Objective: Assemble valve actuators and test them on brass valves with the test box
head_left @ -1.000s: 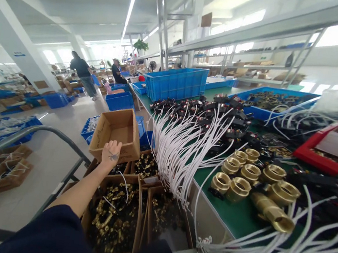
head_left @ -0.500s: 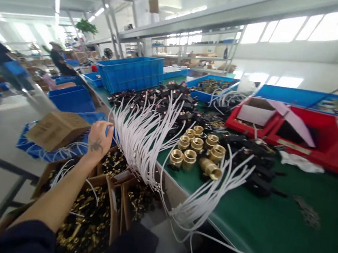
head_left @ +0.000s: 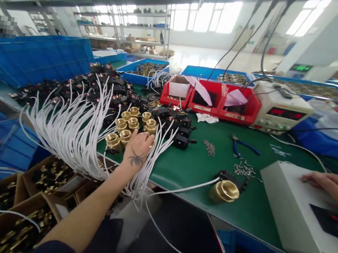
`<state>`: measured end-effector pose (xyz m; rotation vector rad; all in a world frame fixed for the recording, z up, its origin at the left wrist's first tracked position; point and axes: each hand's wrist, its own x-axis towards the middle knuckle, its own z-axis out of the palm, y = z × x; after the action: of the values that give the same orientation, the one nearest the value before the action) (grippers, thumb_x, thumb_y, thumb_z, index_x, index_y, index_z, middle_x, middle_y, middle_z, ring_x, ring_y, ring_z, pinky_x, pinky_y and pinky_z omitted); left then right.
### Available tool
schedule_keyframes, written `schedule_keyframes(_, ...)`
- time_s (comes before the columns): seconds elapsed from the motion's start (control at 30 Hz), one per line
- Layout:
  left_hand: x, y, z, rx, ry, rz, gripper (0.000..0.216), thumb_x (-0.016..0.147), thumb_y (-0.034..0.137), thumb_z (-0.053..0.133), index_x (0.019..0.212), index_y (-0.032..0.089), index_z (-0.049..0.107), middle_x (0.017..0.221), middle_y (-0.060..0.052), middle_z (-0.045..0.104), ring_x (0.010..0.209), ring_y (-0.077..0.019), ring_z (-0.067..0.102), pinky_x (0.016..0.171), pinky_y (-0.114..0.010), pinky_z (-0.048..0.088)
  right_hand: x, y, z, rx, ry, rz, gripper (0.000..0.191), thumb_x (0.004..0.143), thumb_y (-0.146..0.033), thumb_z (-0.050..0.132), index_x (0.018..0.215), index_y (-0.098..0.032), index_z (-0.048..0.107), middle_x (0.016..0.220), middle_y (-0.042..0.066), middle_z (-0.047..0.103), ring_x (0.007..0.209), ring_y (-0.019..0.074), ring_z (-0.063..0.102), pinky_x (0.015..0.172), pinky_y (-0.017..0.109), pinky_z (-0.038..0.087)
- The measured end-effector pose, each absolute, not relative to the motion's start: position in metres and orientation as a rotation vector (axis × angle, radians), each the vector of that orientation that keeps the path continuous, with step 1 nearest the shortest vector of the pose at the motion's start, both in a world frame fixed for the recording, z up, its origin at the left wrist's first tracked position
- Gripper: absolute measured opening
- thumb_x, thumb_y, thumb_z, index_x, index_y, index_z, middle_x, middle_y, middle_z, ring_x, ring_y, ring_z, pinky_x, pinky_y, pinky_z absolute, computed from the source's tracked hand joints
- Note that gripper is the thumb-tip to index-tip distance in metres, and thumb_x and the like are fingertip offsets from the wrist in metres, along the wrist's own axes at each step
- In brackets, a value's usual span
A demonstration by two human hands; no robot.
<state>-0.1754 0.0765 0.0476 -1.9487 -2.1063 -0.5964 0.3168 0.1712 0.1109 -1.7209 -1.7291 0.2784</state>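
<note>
**Left hand on the near-right side of the brass cluster**

On my feed the left hand is palm down, fingers curled over. What lies under them is hidden; I cannot tell whether it grips anything.

Brass fittings sit on the green bench, just beyond the left hand and to its left. They stand upright, mouths up, so I read their long axis as vertical. White cables bunch close on that hand's right, leaving, I judge, least room there.

Left hand is plainly the nearer one. Right hand is well apart, partly out of my view, fingers stretched over the top of the grey box; whether it holds anything small, I cannot tell.

Counts:
- Fittings in the cluster: eight visible; I can't rule out more under the hand.
- Lone fitting: one, near the bench edge, between the hands, cable leading off its left.
- Red bins: three, side by side.
- Pliers: one.
- Power supply: one, display lit.
- Small metal parts: too fine to count.
- Cables: too tangled to count.
</note>
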Motion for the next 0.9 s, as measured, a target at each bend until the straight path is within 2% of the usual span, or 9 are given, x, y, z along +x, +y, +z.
schedule_keyframes(0.07,-0.184,0.079,0.059,-1.907,-2.165,-0.538,0.033,0.098,0.036,0.065,0.124,0.016,0.065,0.124,-0.009,0.069,0.119,-0.0267,0.064,0.109,-0.056,0.047,0.322,0.168,0.114,-1.790,-1.674,0.473,0.079,0.039,-0.107,0.058,0.055,-0.031,0.073,0.082,0.020,0.072,0.075,0.0322,0.062,0.077,0.056,0.039)
schedule_keyframes(0.1,-0.189,0.079,0.064,-1.865,-2.202,-0.522,0.035,0.097,0.038,0.065,0.124,0.016,0.064,0.123,-0.010,0.068,0.119,-0.0273,0.064,0.110,-0.057,0.046,0.321,0.166,0.115,-1.792,-1.646,0.527,0.076,0.042,-0.103,0.063,0.058,-0.029,0.074,0.086,0.020,0.073,0.080,0.0326,0.062,0.082,0.055,0.039)
schedule_keyframes(0.17,-0.196,0.082,0.073,-1.779,-2.273,-0.514,0.035,0.097,0.039,0.063,0.122,0.015,0.064,0.119,-0.011,0.069,0.118,-0.0283,0.064,0.110,-0.057,0.045,0.318,0.164,0.114,-1.764,-1.630,0.561,0.064,0.063,-0.089,0.071,0.063,-0.025,0.075,0.092,0.018,0.074,0.088,0.0304,0.064,0.090,0.051,0.041)
schedule_keyframes(0.27,-0.198,0.084,0.081,-1.728,-2.340,-0.568,0.033,0.094,0.036,0.059,0.114,0.012,0.065,0.111,-0.016,0.070,0.115,-0.0357,0.064,0.106,-0.059,0.046,0.318,0.165,0.108,-1.732,-1.610,0.592,0.053,0.087,-0.067,0.066,0.069,-0.017,0.075,0.091,0.019,0.073,0.085,0.0250,0.065,0.088,0.042,0.045)
schedule_keyframes(0.4,-0.170,0.078,0.090,-1.674,-2.330,-0.830,0.040,0.088,0.036,0.050,0.117,0.011,0.060,0.130,-0.025,0.062,0.134,-0.0465,0.050,0.112,-0.066,0.038,0.324,0.167,0.098,-1.669,-1.637,0.615,0.060,0.096,-0.065,0.056,0.072,-0.012,0.074,0.085,0.018,0.072,0.080,0.0221,0.065,0.083,0.035,0.048)
schedule_keyframes(0.5,-0.125,0.074,0.095,-1.753,-2.316,-1.082,0.044,0.093,0.043,0.041,0.123,0.014,0.057,0.139,-0.022,0.056,0.136,-0.0419,0.050,0.115,-0.061,0.038,0.327,0.169,0.096,-1.625,-1.699,0.617,0.058,0.092,-0.068,0.059,0.081,-0.014,0.075,0.085,0.012,0.073,0.081,0.0215,0.065,0.083,0.033,0.050)
schedule_keyframes(0.63,-0.051,0.089,0.087,-2.400,-2.407,-1.174,0.043,0.093,0.055,0.045,0.107,0.022,0.068,0.104,-0.007,0.074,0.088,-0.0259,0.073,0.085,-0.040,0.058,0.329,0.169,0.097,-1.575,-1.791,0.604,0.052,0.087,-0.064,0.065,0.100,-0.015,0.076,0.088,0.008,0.073,0.081,0.0210,0.065,0.084,0.033,0.051)
schedule_keyframes(0.73,-0.010,0.105,0.076,-2.809,-2.480,-1.134,0.040,0.091,0.056,0.054,0.100,0.021,0.073,0.092,-0.004,0.076,0.069,-0.0193,0.071,0.068,-0.033,0.057,0.329,0.168,0.097,-1.549,-1.835,0.591,0.043,0.086,-0.055,0.065,0.095,-0.015,0.076,0.088,0.008,0.073,0.083,0.0214,0.064,0.084,0.033,0.050)
schedule_keyframes(0.9,0.012,0.111,0.068,-2.971,-2.676,-1.186,0.044,0.089,0.050,0.067,0.117,0.017,0.070,0.085,-0.004,0.075,0.066,-0.0161,0.067,0.058,-0.029,0.053,0.330,0.166,0.096,-1.519,-1.844,0.574,0.032,0.087,-0.044,0.062,0.089,-0.015,0.076,0.088,0.008,0.073,0.086,0.0222,0.065,0.088,0.034,0.049)
